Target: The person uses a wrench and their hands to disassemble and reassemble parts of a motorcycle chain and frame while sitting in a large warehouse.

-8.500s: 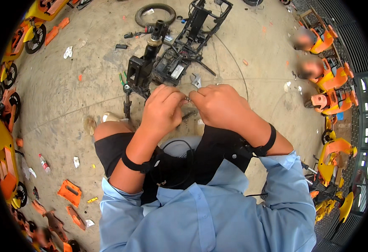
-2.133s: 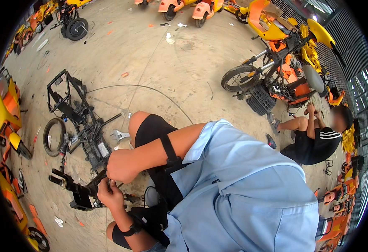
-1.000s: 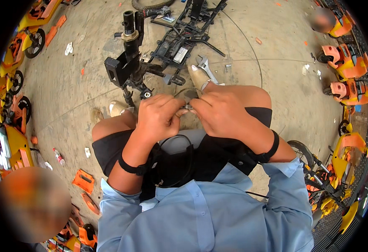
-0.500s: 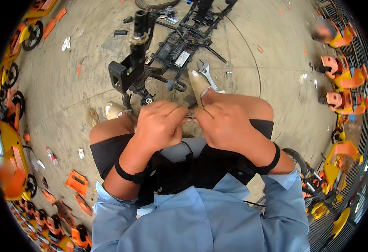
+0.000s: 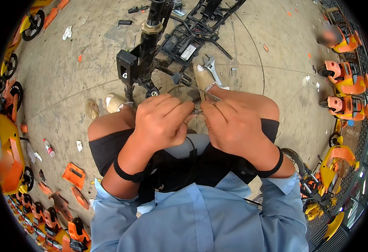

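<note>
Thin grey cable point(image 5: 200, 93) pinched between both hands just above the knees, arcing up toward the black frame point(image 5: 184, 40) lying on the concrete floor point(image 5: 66, 80). Left hand point(image 5: 161, 124) curled knuckles-up, fingertips closed on the cable's near end; right hand point(image 5: 230, 124) mirrored beside it, thumb and forefinger clamped on the same small end piece, the two grips touching. Black bands on both wrists, blue sleeves below. On the frame, a small pale rectangular label point(image 5: 189, 51). Silver wrench point(image 5: 211, 67) just beside the right shoe. Orange plastic parts point(image 5: 74, 175) scattered lower left.
</note>
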The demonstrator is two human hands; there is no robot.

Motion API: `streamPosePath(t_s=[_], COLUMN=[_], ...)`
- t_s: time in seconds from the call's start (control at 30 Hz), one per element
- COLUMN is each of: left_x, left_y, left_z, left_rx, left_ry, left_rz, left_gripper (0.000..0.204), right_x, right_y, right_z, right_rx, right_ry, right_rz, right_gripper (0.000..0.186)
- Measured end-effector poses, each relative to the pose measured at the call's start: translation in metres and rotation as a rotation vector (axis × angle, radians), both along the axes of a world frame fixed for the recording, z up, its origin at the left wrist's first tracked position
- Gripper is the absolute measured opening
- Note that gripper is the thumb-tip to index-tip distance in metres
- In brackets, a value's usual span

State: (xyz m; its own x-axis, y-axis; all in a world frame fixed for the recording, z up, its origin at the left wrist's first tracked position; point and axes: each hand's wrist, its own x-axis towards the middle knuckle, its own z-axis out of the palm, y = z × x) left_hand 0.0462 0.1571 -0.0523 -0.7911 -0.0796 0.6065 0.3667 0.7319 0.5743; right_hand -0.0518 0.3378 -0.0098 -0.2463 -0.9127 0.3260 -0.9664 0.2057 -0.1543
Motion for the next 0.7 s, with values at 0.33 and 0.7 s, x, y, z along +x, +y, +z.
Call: streamPosePath(t_s=[0.33,0.7], left_x=[0.007,0.004], left_y=[-0.008,-0.012], left_z=[0.001,-0.006], left_rx=[0.115,0.379], left_ry=[-0.215,-0.505], left_rz=[-0.103,-0.039], left_gripper=[0.023,0.020], right_x=[-0.003,-0.007], right_y=[0.000,-0.008], right_z=[0.002,-0.011], right_rx=[0.098,0.120], right_ry=[-0.172,-0.481], right_rz=[0.010,-0.084], right_gripper=[0.024,0.010])
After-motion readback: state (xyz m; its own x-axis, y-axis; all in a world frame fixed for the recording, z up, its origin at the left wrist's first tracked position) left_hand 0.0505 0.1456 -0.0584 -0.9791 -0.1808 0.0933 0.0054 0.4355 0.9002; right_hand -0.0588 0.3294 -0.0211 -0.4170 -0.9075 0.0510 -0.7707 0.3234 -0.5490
